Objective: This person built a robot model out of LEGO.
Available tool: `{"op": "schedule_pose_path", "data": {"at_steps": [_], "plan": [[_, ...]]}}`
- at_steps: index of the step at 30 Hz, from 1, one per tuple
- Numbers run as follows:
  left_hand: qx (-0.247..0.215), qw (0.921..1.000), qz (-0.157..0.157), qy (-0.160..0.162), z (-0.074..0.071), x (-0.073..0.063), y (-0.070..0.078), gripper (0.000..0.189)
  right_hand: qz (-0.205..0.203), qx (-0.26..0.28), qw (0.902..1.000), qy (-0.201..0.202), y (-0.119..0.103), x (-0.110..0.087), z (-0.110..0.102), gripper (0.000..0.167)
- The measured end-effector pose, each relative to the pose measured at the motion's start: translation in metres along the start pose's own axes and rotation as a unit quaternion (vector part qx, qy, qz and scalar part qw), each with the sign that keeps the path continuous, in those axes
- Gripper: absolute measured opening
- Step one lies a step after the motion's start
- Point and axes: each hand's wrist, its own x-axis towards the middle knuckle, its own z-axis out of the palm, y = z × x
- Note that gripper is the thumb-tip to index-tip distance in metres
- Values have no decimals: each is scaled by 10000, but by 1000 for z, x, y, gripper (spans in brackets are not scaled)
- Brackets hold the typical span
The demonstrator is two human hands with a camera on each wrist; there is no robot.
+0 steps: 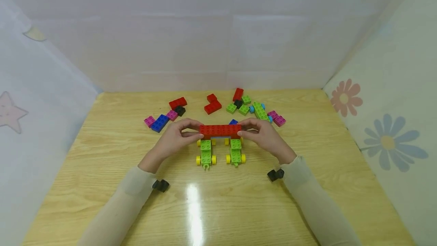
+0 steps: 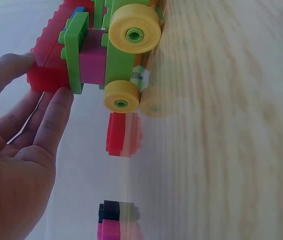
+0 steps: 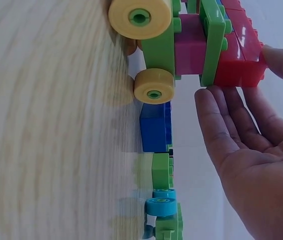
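Note:
A row of red toy building bricks [image 1: 220, 130] bridges two green wheeled bases, the left base [image 1: 206, 156] and the right base [image 1: 235, 156], both with yellow wheels. My left hand [image 1: 179, 136] grips the row's left end between thumb and fingers. At the opposite end, my right hand [image 1: 266, 136] holds the red bricks the same way. Both wrist views reveal a pink brick [image 2: 92, 59] and an upright-looking green piece [image 3: 212, 42] between base and red bricks. A blue piece under the row is mostly hidden.
Behind, to the left, lie a red brick [image 1: 178, 103], a black brick [image 1: 179, 111], pink bricks and a blue brick [image 1: 160, 123]. Two red bricks [image 1: 213, 107] sit at back centre. Green bricks and a green base with blue wheels [image 1: 261, 111] lie back right, before the white backdrop [image 1: 218, 48].

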Motion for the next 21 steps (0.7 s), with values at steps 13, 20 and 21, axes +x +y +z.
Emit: {"op": "schedule_pose_path", "data": {"at_steps": [13,20,21], "plan": [[160,9999,53,-26,-2,-4,4,38,-92,-166,9998,-45,-7,-2,0,35],[229,9997,108,-43,-1,-4,4,38,-79,-280,9995,-99,-7,2,-12,39],[230,9997,112,-54,-1,-4,4,37,-54,-283,9996,-54,-7,5,-15,40]]}}
